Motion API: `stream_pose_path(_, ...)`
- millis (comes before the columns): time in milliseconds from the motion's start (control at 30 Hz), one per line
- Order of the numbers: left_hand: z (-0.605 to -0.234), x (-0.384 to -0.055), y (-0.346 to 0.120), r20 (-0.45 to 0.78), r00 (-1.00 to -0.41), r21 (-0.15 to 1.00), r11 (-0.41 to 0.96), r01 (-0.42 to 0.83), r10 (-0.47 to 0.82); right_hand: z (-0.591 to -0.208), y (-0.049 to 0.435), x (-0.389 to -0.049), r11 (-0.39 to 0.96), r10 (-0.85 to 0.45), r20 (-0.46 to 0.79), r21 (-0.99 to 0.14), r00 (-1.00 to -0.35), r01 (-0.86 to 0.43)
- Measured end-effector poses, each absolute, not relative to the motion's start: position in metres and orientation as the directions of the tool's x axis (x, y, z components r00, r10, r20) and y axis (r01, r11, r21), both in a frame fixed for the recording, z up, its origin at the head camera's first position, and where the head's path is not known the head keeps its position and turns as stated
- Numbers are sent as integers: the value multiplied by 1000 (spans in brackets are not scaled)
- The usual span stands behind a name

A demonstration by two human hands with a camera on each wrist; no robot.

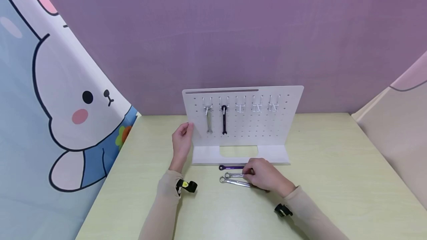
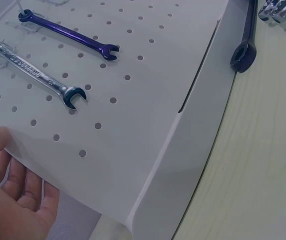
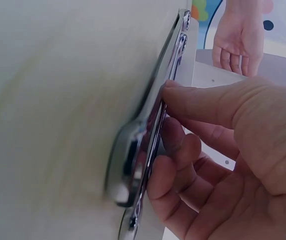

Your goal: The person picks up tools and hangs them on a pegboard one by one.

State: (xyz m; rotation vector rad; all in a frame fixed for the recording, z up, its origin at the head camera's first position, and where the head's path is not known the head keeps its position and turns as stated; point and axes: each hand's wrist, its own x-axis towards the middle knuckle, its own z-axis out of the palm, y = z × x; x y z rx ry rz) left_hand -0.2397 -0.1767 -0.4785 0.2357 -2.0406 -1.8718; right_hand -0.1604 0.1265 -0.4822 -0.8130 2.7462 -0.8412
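My left hand [image 1: 181, 142] grips the left edge of a white pegboard [image 1: 253, 129], its thumb on the front and fingers behind. Three combination wrenches lie on the table before the stand: a purple one [image 1: 230, 167], a silver one [image 1: 234, 175] in the middle and another silver one [image 1: 237, 183] nearest me. Over their right ends, my right hand [image 1: 265, 175] pinches what looks like the middle silver wrench, seen close up in the right wrist view. Its fingers hide the purple wrench's right end. On the board hang a silver wrench [image 2: 35, 72] and a purple wrench [image 2: 68, 32].
Several wire hooks [image 1: 257, 106] run along the board's upper part; the three on the right carry no wrench. The stand's white base [image 1: 207, 155] rests on the pale wooden table [image 1: 333, 166]. Behind the table is a purple curtain [image 1: 233, 29], with a rabbit-print cloth [image 1: 66, 84] at left.
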Motion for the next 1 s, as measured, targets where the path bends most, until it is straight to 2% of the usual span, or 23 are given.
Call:
stream_pose_path(633,-480,-240,-178,131,-927,990,100,102,-352,-481,120,-151,800,-439,-139,-510,-887,-316)
stream_pose_path(1000,-480,-238,-178,129,-930,989,112,95,-343,-480,127,-151,767,-487,-204,-565,-849,-304)
